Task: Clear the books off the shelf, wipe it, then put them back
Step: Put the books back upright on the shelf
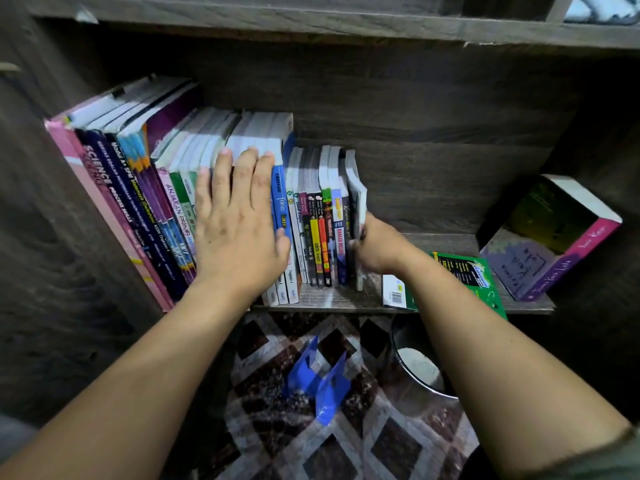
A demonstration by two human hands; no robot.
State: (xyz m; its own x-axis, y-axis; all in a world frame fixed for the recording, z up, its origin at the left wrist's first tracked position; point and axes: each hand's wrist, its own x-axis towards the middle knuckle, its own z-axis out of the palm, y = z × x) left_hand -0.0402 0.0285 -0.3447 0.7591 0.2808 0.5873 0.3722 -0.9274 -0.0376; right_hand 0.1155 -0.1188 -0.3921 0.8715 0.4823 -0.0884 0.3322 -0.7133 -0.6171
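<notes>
Broadly, a dark wooden shelf (pixel 450 244) filled the view, with a patterned rug (pixel 346 445) on the floor below it. Across the shelf's left part stood a row of books (pixel 138 188), the tall ones leaning left and short ones upright beside them. The left hand (pixel 239 216) lay flat against the spines of the taller books, its fingers (pixel 221 171) straight and spread, curled round nothing. Just right of those fingers, the right hand (pixel 377 247) gripped a thin book (pixel 358 206) at the end of the row, its fingers hidden behind it. Farther right, a thick book (pixel 550 237) leaned against the shelf's side wall, and a green book (pixel 464 271) lay flat under the right forearm. On the rug sat a blue bookend (pixel 318 379) and a round bin (pixel 419 362).
</notes>
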